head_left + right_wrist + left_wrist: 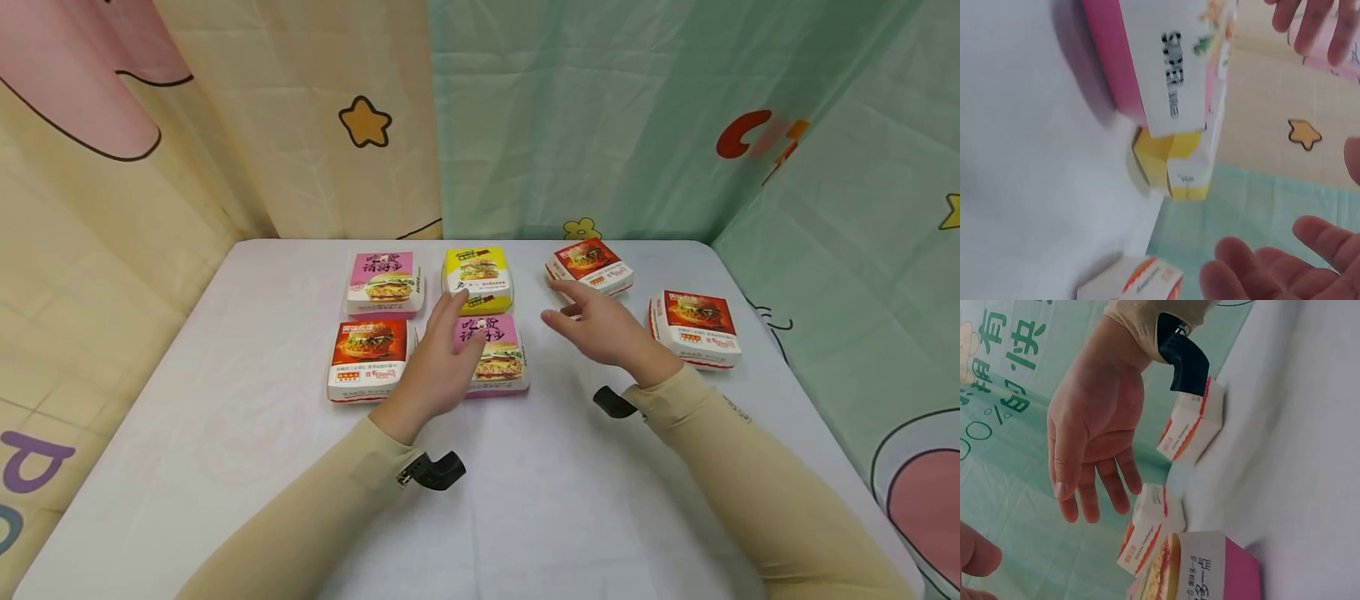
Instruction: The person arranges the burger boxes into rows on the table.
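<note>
My left hand (442,367) hovers, fingers extended, over a pink burger box (491,367) in the middle of the table and partly covers it. Its grasp is empty. To the right, my right hand (607,329) is held in the air just in front of a red-and-white burger box (590,262), fingers loosely bent around nothing. The left wrist view shows that right hand (1100,419) with its palm visible, apart from the boxes. In the right wrist view, the right fingers (1272,269) are spread near the lower edge, and a pink box (1160,69) stands close by.
A yellow burger box (477,279) sits behind the middle pink one. At the left are another pink box (385,283) and a red-and-white box (367,358). A further red-and-white box (695,327) lies at the right. Printed curtains (525,108) enclose the white table (187,400).
</note>
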Tool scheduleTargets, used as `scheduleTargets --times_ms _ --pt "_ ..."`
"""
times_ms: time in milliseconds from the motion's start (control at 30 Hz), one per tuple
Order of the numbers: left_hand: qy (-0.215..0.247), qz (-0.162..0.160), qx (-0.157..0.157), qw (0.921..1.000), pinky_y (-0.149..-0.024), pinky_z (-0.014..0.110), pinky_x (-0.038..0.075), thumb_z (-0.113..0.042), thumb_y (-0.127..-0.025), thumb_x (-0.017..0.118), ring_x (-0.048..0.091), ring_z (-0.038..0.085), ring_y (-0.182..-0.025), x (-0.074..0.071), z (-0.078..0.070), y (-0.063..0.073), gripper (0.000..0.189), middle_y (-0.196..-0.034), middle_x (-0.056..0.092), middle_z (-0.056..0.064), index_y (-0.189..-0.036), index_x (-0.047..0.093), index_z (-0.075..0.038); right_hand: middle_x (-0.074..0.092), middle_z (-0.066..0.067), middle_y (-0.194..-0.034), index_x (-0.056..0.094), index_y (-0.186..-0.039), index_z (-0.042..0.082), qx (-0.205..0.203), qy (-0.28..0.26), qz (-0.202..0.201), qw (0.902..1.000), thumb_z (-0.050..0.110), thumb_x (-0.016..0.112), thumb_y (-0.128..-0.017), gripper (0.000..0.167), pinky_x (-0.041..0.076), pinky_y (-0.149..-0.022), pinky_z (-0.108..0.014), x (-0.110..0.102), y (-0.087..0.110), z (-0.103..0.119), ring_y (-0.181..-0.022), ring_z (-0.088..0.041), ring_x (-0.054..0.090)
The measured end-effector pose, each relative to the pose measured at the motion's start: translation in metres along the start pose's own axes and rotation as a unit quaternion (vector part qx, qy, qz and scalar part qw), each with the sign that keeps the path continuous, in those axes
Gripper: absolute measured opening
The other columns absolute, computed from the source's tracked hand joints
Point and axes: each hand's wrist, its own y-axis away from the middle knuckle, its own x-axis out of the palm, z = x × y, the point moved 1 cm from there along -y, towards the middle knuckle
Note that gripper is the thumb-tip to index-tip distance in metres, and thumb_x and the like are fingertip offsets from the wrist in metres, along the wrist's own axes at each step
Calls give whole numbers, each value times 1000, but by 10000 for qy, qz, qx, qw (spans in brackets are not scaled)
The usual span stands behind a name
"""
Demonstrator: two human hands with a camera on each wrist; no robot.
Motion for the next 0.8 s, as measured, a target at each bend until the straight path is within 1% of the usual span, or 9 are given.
scheduleTargets --times_ms 100,167,233,333,433,500,567,667,800 --pt "209 8 126 9997 -129 62 20 -35 -108 53 18 32 -164 4 -10 -5 69 -179 9 5 -169 23 -23 57 -21 -152 40 -163 21 152 -159 -392 9990 46 58 -106 65 55 -104 -58 -12 -1 -8 -138 -39 57" --pt "383 21 203 9991 -130 57 21 -33 -108 53 21 28 -163 8 -18 -9 68 -178 15 3 -168 24 -23 53 -19 -156 42 -162 20 213 -247 -620 9975 45 57 -107 62 55 -104 -58 -19 -3 -14 -140 -39 54" --pt "553 77 155 9983 -131 54 23 -33 -108 55 23 23 -162 13 -25 -14 68 -176 20 -2 -168 25 -25 49 -17 -160 43 -161 19 300 -366 -795 9957 45 55 -107 61 53 -106 -59 -24 -6 -21 -143 -39 50" --pt "763 208 -102 9968 -129 53 27 -35 -107 57 28 21 -160 23 -36 -22 68 -173 26 -7 -167 26 -31 43 -15 -165 43 -161 18 449 -628 -1024 9917 43 54 -107 60 49 -111 -60 -31 -12 -33 -148 -39 45" --pt "857 386 -481 9944 -127 56 31 -41 -106 58 32 23 -158 33 -47 -33 68 -173 29 -7 -166 27 -38 39 -16 -168 41 -161 16 602 -832 -1222 9872 39 54 -107 60 44 -117 -61 -36 -18 -45 -152 -39 40" --pt "991 522 -683 9914 -127 57 30 -43 -105 58 32 24 -159 40 -53 -41 68 -173 29 -6 -166 27 -40 37 -17 -169 39 -162 14 671 -897 -1301 9852 37 54 -107 61 39 -120 -62 -37 -21 -51 -154 -40 36" --pt "1146 642 -852 9877 -127 58 31 -43 -105 58 31 25 -159 46 -59 -50 69 -174 27 -6 -166 26 -40 35 -17 -170 37 -164 14 773 -955 -1345 9833 36 54 -107 63 35 -123 -62 -38 -26 -55 -156 -40 33" --pt "1373 764 -1079 9817 -126 59 31 -42 -105 59 28 24 -160 56 -66 -64 71 -175 26 -5 -167 25 -36 32 -17 -172 32 -166 14 881 -918 -1407 9818 36 54 -107 66 29 -126 -62 -40 -32 -57 -158 -40 29" --pt "1375 874 -1212 9792 -125 58 34 -38 -106 59 31 27 -159 71 -69 -84 74 -175 27 1 -169 22 -27 29 -18 -172 28 -167 13 975 -817 -1411 9818 35 55 -107 70 27 -127 -61 -44 -41 -58 -159 -39 28"
